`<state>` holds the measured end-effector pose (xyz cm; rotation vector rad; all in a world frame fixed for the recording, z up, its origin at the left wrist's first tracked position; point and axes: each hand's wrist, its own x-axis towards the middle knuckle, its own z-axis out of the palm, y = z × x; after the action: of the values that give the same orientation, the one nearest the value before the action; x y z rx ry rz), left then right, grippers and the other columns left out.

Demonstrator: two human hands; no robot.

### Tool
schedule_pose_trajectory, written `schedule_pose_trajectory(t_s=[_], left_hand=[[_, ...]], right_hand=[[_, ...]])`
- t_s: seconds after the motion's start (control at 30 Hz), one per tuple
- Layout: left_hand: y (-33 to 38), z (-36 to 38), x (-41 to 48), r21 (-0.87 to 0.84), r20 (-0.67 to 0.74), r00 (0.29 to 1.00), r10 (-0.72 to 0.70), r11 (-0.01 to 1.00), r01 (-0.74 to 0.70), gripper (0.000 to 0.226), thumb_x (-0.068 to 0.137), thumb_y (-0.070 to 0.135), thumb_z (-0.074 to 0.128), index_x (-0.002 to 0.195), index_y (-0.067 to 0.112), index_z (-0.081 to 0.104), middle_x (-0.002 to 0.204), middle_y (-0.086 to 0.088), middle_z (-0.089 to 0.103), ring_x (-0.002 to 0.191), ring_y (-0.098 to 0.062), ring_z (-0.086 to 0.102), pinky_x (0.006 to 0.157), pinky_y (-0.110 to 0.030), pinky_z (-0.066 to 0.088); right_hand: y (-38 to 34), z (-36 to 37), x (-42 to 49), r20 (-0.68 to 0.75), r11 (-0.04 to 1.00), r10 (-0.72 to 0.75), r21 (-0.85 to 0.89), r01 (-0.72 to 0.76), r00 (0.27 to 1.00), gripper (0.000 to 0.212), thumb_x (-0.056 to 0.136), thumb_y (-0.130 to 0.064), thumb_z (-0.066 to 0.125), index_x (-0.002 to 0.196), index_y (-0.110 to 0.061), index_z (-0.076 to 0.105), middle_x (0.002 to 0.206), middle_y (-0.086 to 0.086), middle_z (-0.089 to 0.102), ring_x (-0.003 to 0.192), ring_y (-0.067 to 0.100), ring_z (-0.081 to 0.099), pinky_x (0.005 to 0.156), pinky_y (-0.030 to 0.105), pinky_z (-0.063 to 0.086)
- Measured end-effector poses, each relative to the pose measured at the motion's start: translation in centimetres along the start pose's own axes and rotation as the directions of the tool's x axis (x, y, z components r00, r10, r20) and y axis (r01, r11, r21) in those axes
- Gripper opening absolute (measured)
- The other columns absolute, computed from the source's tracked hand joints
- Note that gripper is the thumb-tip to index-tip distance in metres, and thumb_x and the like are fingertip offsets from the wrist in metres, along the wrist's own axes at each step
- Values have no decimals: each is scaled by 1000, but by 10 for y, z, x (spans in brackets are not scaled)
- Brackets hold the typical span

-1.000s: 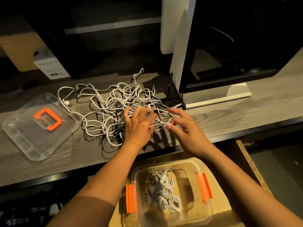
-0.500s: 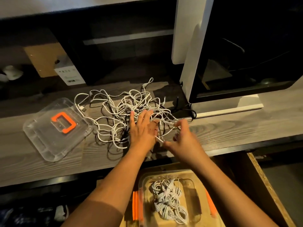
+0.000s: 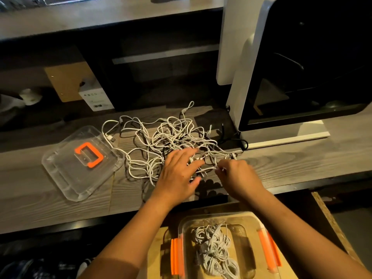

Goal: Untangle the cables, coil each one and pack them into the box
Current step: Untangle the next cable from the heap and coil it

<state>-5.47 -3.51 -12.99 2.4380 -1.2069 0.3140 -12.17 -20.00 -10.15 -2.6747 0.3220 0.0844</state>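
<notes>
Desk [image 3: 291,164]: grey wood grain, carries the whole job. The tangle of cables [image 3: 161,137] lies mid-desk, mostly white with a few dark runs, loops crossing thickly. The clear lid [image 3: 66,178] with its orange handle sits just left of the tangle, touching one stray lead. The box [image 3: 251,220] stands below the desk edge, near you, lid off, with several coiled cables [image 3: 215,252] inside.

Your left hand [image 3: 177,174] lies on the tangle's near side, fingers straight and spread, pinning the pile. Your right hand [image 3: 237,178] has its fingers curled, pinching a white strand [image 3: 209,169] at the tangle's right edge.

Judgement: the step is untangling, freeing one cable; task partly done. Next move calls for a slow pull rightward along that strand while the left hand holds the mass down, feeding loops through rather than tightening knots.
</notes>
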Motion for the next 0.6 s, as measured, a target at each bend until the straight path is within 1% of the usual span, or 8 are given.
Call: schedule_pose_trajectory(t_s=[0.07,0.13,0.2,0.27,0.33,0.43,0.5,0.6], left_hand=[[8,1,-1,-65,-79,997,6,998,-11,64,67,10,76,124,17,48,122,-6,57,114,-16,45,106,-34,27],[16,9,4,-81,-50,998,-30,996,26,72,65,1,74,130,16,46,125,-3,58,118,-15,46,111,-42,26],[19,15,10,-130,12,992,-126,983,126,64,70,-6,67,128,19,53,134,1,53,128,-16,43,113,-52,18],[20,19,16,-169,53,965,-259,950,264,46,84,5,62,124,25,57,142,10,44,136,-11,30,114,-42,-2],[18,24,23,-144,20,937,-350,926,349,30,88,19,60,117,29,62,142,15,41,137,-7,25,109,-30,-9],[14,29,29,-131,-65,921,-383,919,373,19,87,20,60,103,25,69,136,9,50,133,-13,36,109,-35,-5],[8,32,26,-69,-72,914,-399,916,394,21,88,23,59,107,25,68,138,6,48,131,-15,38,110,-39,-3],[-3,37,21,7,-84,919,-384,922,386,27,86,25,62,113,23,65,135,1,52,127,-19,45,110,-46,1]], right_hand=[[-8,-4,-4,-36,995,-62,-75,59,997,21,97,-28,43,98,-18,62,97,9,67,91,29,62,69,33,45],[-17,-5,-9,-70,979,-145,-155,133,987,23,97,-25,41,109,-16,58,104,7,65,94,27,61,71,32,44],[-25,-6,-13,-104,971,-185,-174,165,977,28,96,-24,42,119,-15,55,114,7,61,103,26,57,80,34,46],[-29,-2,-15,-114,963,-232,-167,212,966,29,95,-23,45,120,-13,57,122,6,55,108,24,52,87,36,46],[-32,3,-14,-117,957,-282,-107,270,952,25,93,-21,47,111,-12,63,121,4,53,106,21,50,88,36,45],[-31,5,-17,-133,908,-198,349,233,971,21,95,-16,49,94,-9,68,112,-3,54,103,9,52,90,32,44],[-31,1,-23,-149,762,-143,614,204,979,23,96,-15,49,85,-14,69,111,-10,54,105,0,51,92,25,44],[-34,-4,-35,-87,501,-60,859,105,994,27,96,-10,47,81,-19,68,117,-16,58,112,-6,51,91,16,42]])
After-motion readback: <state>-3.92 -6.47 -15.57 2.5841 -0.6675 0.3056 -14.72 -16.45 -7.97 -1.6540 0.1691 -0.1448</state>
